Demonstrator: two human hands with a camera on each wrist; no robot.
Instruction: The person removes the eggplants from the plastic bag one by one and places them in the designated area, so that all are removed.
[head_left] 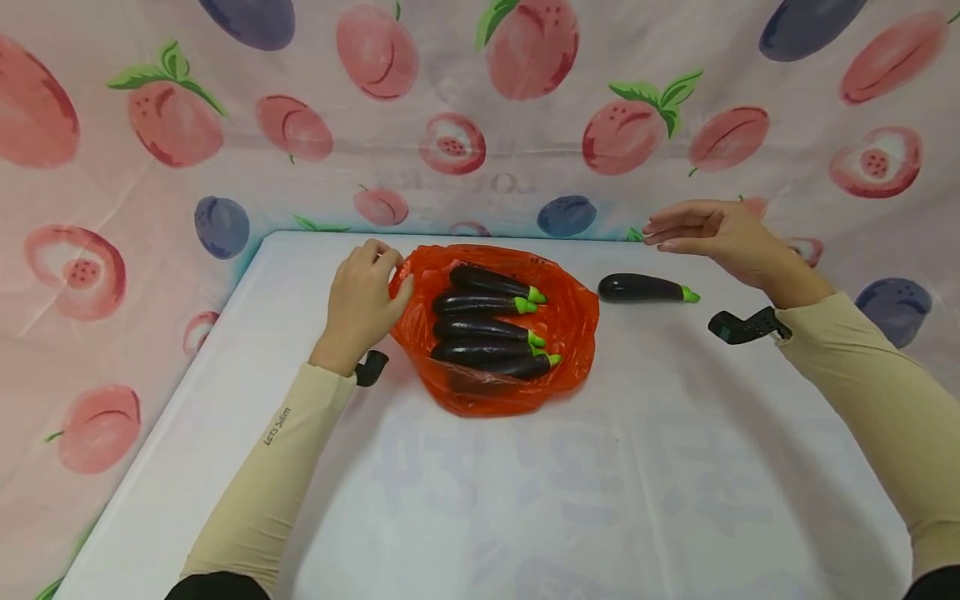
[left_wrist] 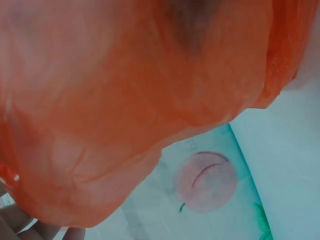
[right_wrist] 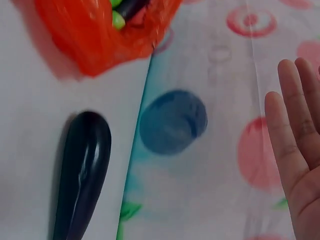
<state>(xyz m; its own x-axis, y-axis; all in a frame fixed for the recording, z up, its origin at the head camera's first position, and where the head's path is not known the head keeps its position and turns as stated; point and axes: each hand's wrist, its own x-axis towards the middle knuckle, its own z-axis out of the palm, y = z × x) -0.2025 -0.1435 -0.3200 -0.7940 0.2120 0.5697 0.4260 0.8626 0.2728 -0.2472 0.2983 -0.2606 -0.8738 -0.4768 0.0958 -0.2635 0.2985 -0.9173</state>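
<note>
A red plastic bag [head_left: 510, 400] lies with its mouth up on the white table, several eggplants [head_left: 487, 327] with green stem ends inside it. My left hand [head_left: 363, 292] pinches the bag's left rim between thumb and fingers; in the left wrist view the red film [left_wrist: 125, 100] fills most of the picture, fingertips [left_wrist: 45, 230] at its lower edge. One more eggplant [head_left: 645, 288] lies right of the bag, its green end pointing right. Behind and to the right of this eggplant, my right hand [head_left: 720, 233] is raised with straight fingers, holding nothing.
The white table [head_left: 570, 500] ends just behind the bag. Beyond its back and left edges hangs a pale cloth [head_left: 517, 133] printed with peaches and plums. Black wrist mounts [head_left: 742, 327] sit at both sleeve cuffs.
</note>
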